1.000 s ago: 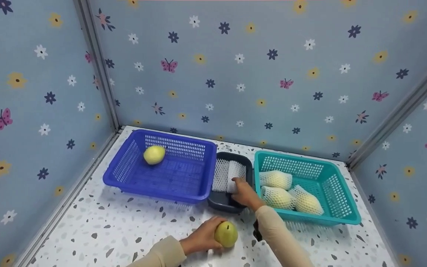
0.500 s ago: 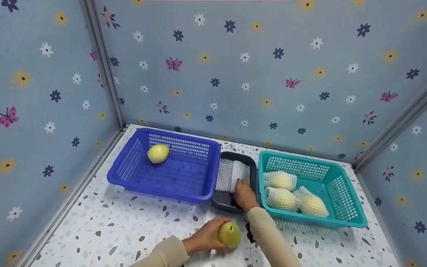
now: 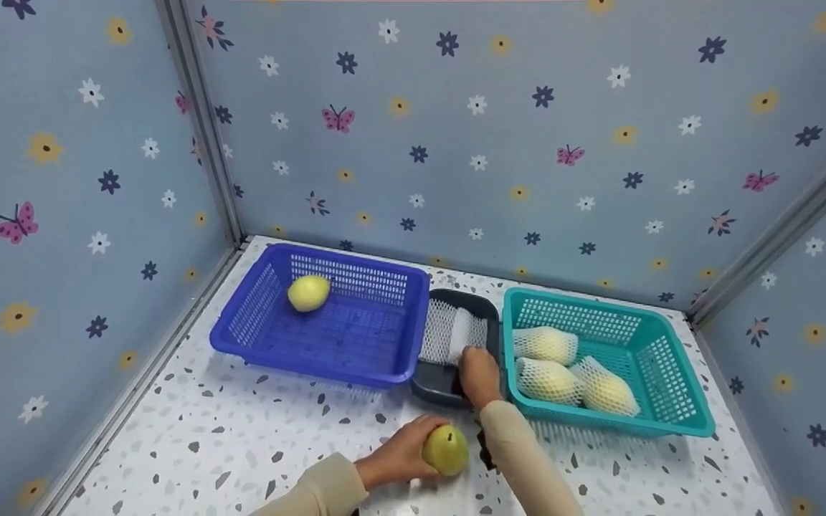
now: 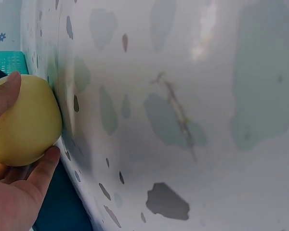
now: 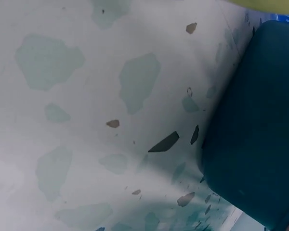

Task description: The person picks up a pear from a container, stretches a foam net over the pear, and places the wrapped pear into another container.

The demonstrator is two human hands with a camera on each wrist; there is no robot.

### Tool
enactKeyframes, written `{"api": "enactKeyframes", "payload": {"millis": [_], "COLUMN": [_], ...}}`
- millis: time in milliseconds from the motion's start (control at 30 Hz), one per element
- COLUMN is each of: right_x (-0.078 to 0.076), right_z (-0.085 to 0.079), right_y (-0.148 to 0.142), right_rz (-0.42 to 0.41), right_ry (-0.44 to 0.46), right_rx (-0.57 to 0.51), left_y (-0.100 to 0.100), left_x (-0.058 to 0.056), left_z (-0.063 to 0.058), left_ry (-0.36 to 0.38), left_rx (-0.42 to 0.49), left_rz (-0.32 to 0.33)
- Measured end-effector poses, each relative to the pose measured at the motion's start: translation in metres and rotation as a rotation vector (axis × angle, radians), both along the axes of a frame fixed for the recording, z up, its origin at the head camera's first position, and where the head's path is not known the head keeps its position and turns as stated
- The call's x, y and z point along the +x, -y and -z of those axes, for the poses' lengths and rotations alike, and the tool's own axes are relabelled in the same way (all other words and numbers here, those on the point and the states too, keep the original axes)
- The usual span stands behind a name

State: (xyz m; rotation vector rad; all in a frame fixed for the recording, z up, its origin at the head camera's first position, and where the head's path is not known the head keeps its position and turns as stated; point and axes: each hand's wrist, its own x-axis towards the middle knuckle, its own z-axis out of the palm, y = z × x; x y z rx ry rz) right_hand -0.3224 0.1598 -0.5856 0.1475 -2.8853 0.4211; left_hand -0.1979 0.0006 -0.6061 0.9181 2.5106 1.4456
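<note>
In the head view my left hand (image 3: 402,453) holds a yellow-green pear (image 3: 446,450) on the tabletop, stem upward. The left wrist view shows the thumb and fingers around the same pear (image 4: 26,120). My right hand (image 3: 481,376) reaches into a small dark tray (image 3: 436,394) and pinches the near end of a white foam net sleeve (image 3: 460,331). Its fingertips are partly hidden. More mesh sleeves (image 3: 438,333) lie flat in that tray. The right wrist view catches only the tray's outer wall (image 5: 255,130) and a sliver of the pear (image 5: 274,5).
Left of the tray stands a blue basket (image 3: 312,369) with one yellow-green fruit (image 3: 309,293) inside. On the right, a teal basket (image 3: 671,426) contains three net-wrapped fruits (image 3: 608,390). Patterned panels (image 3: 413,129) enclose the speckled table (image 3: 255,430) behind and at both sides.
The right hand's fingers have curled in at the near end of the foam net sleeve. The left hand keeps its hold on the pear. The head view has shifted slightly.
</note>
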Motion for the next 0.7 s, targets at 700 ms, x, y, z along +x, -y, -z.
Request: {"api": "enactKeyframes", "payload": {"millis": [700], "right_x": [0.005], "right_z": [-0.061], "right_y": [-0.012], "right_rz": [0.001], "right_ry": [-0.317], "right_rx": [-0.092], "left_y": [-0.001], "left_x": [-0.002], "left_z": [0.002], "left_ry": [-0.044], "left_rx": [-0.009], "left_rz": [0.003]}}
